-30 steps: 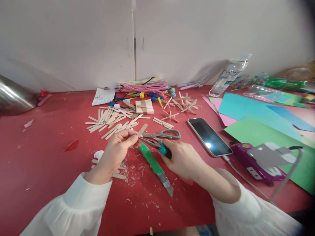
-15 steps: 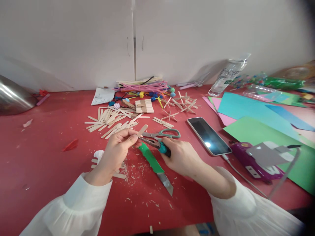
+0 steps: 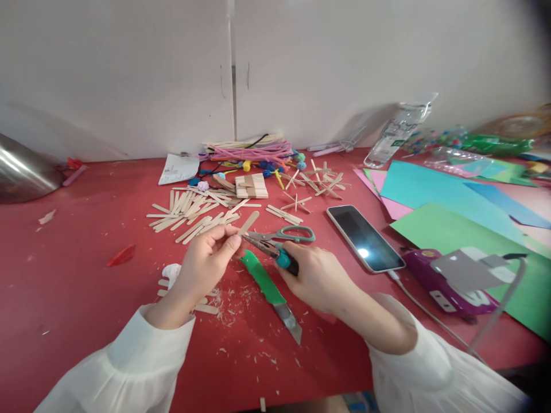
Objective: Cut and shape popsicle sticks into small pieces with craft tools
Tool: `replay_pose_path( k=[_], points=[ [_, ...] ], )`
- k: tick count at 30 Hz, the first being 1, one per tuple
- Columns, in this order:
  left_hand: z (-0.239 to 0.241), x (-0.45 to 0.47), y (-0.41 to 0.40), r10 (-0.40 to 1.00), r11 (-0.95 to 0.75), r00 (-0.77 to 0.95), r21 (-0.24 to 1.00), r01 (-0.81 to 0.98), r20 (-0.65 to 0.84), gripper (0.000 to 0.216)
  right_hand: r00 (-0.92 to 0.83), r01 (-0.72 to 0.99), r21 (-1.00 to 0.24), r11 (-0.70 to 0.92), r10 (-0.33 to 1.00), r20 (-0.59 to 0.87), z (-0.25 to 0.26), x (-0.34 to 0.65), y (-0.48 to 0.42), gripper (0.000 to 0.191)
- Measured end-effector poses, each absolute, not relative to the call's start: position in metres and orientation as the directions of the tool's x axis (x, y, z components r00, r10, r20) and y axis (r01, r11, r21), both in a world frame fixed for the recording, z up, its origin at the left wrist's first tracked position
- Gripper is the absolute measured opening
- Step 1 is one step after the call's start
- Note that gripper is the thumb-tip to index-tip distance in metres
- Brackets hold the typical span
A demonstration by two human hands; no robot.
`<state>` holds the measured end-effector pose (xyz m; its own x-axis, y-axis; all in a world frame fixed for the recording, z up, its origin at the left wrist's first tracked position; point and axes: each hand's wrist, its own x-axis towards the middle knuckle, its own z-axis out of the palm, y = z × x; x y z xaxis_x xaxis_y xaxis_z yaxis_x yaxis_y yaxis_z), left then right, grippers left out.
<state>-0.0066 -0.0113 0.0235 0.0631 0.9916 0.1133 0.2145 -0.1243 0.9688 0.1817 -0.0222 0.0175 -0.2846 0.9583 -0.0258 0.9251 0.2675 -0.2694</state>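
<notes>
Between thumb and fingers, my left hand [image 3: 210, 255] pinches a wooden craft stick [image 3: 249, 222] that points up and to the right. My right hand [image 3: 316, 275] is wrapped round the dark and teal handles of a pair of pliers [image 3: 266, 246]. The pliers' jaws meet the stick's edge beside my left thumb; whether they grip it I cannot tell. Beneath the pliers lies a green utility knife [image 3: 262, 278], its blade out toward the front edge. Grey-green scissors [image 3: 295, 233] rest just behind the pliers. Wood shavings [image 3: 230, 304] are scattered around the knife.
Loose craft sticks [image 3: 189, 209] and a banded stick bundle [image 3: 251, 186] lie behind my hands, near pink pipe cleaners [image 3: 249, 152]. At right are a phone [image 3: 365, 238] on a cable, a purple glue gun [image 3: 447, 284], coloured paper [image 3: 447, 192] and a bottle [image 3: 398, 132]. A metal container [image 3: 26, 169] stands left.
The craft stick stands slightly higher, and the plier jaws have shifted a little up and left along it. Both hands keep their holds.
</notes>
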Motion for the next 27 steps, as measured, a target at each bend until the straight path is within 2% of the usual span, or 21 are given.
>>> replay_pose_path(
  k=[9,13,20,27],
  points=[
    [0.016,-0.008,-0.01,0.989,-0.149,0.04,0.971,0.186,0.144,0.011,-0.305,0.912,-0.289,0.29,0.952,-0.005,0.017,0.182,-0.021,0.006],
    [0.02,-0.009,-0.01,0.987,-0.145,0.087,0.978,0.149,0.133,0.017,-0.323,0.901,-0.302,0.31,0.946,0.008,0.016,0.184,-0.018,0.005],
    [0.019,-0.017,-0.008,0.953,-0.285,0.199,0.9,0.331,0.228,0.019,-0.361,0.901,-0.26,0.348,0.932,-0.005,0.015,0.186,-0.014,0.005],
    [0.016,-0.022,-0.005,0.943,-0.319,0.236,0.841,0.437,0.235,0.024,-0.345,0.921,-0.204,0.332,0.938,-0.031,0.016,0.189,-0.017,0.008]
  ],
)
